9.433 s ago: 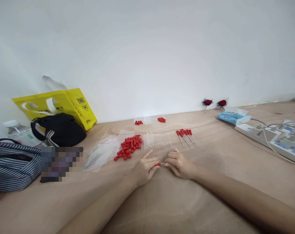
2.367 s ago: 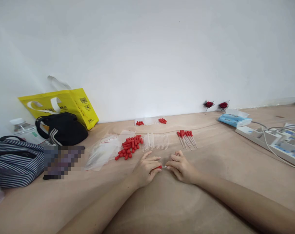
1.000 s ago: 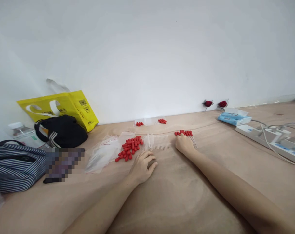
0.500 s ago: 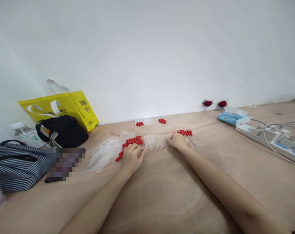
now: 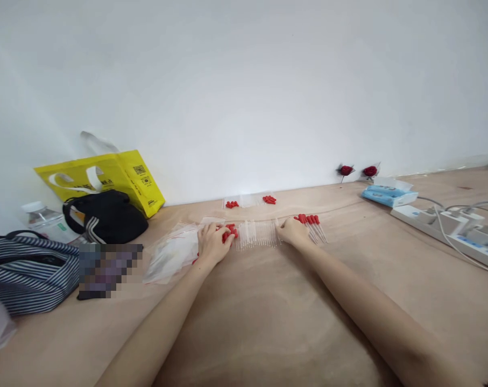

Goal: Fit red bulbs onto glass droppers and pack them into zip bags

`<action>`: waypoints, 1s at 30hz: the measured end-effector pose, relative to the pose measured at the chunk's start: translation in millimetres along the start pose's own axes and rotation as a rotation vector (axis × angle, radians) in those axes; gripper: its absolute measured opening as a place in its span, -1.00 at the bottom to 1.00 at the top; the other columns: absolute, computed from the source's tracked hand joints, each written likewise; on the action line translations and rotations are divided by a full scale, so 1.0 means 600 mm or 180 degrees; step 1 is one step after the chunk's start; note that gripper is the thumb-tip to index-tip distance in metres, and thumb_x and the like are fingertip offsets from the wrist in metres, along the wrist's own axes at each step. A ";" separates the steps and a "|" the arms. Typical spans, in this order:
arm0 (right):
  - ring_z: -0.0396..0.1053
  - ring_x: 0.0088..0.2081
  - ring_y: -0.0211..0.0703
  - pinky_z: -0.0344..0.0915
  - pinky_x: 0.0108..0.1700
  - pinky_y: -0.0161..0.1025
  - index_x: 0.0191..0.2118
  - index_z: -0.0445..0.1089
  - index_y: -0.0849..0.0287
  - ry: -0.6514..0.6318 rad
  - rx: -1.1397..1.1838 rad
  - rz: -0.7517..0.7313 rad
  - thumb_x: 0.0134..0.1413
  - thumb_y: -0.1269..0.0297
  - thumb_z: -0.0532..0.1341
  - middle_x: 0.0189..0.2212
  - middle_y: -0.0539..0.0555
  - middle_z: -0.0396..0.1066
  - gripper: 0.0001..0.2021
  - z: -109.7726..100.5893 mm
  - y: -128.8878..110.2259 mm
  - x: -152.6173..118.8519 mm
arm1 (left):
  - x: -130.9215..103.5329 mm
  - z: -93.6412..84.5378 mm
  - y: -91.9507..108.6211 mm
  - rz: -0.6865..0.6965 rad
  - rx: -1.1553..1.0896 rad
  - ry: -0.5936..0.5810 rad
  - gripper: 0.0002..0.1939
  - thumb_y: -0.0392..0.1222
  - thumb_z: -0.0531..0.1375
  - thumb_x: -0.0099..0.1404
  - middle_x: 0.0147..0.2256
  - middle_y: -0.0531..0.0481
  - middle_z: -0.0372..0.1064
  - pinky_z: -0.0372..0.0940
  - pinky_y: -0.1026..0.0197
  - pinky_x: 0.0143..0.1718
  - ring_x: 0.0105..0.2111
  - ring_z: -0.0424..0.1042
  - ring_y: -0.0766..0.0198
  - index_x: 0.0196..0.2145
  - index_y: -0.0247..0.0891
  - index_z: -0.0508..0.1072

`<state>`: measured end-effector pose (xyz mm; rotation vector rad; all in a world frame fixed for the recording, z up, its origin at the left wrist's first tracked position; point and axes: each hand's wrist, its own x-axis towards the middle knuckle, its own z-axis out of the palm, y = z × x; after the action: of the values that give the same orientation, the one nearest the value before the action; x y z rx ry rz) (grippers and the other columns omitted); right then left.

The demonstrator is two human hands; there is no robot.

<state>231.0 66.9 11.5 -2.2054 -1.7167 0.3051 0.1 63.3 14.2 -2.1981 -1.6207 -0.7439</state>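
Note:
My left hand (image 5: 213,243) lies over a cluster of red rubber bulbs (image 5: 230,232), its fingers spread and its thumb apart, with bulbs showing between. Beside it a row of thin clear tubes (image 5: 255,235) is laid out side by side. At the row's right end my right hand (image 5: 292,233) is closed in a pinch on what looks like one clear tube (image 5: 276,224); its fingertips are partly hidden. Just beyond that hand lie several droppers (image 5: 313,223), each a clear tube topped with a red bulb.
Clear zip bags (image 5: 173,252) lie left of my left hand. Near the wall is a bag with red bulbs (image 5: 269,200). A yellow bag (image 5: 145,188), black pouch (image 5: 110,217), bottle (image 5: 46,220) and striped bag (image 5: 37,274) stand left; tissues (image 5: 389,194) and a power strip (image 5: 449,231) right.
My left hand has moved up and slightly left, further over the red bulbs, covering more of them. My right hand stays nearly in place by the tubes.

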 end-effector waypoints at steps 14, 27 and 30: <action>0.35 -0.39 -0.22 0.02 -0.47 -0.36 -0.42 0.36 0.13 0.0136 -0.0227 -0.1525 0.02 0.19 0.06 -0.43 0.01 0.42 -0.81 -0.001 0.068 -0.118 | 0.013 0.028 0.021 0.0135 0.0077 0.0052 -0.87 -0.19 0.12 0.13 -0.23 -0.12 0.33 0.02 -0.06 -0.08 -0.15 0.22 0.02 -0.48 -0.23 0.44; 0.29 -0.36 -0.27 0.13 -0.37 -0.35 -0.35 0.39 0.13 0.0104 0.0253 -0.2398 0.04 0.27 0.10 -0.38 0.02 0.33 -0.87 0.005 0.101 -0.110 | -0.106 -0.037 0.065 0.0950 -0.1835 -0.0648 -0.86 -0.26 0.04 0.20 -0.31 -0.05 0.34 0.28 0.20 -0.26 -0.31 0.35 0.26 -0.33 -0.23 0.39; 0.27 -0.29 -0.18 0.15 -0.32 -0.29 -0.31 0.41 0.12 0.0390 0.0091 -0.2564 0.03 0.20 0.11 -0.39 0.06 0.34 -0.82 0.007 0.095 -0.116 | -0.114 -0.038 0.065 0.0876 -0.1890 -0.0741 -0.86 -0.25 0.07 0.17 -0.30 -0.06 0.36 0.30 0.19 -0.25 -0.29 0.37 0.24 -0.32 -0.24 0.40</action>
<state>263.2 -12.2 -16.3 -1.3101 -2.3127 -0.0106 16.6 -14.9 -4.3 -2.9446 -1.2511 -1.0136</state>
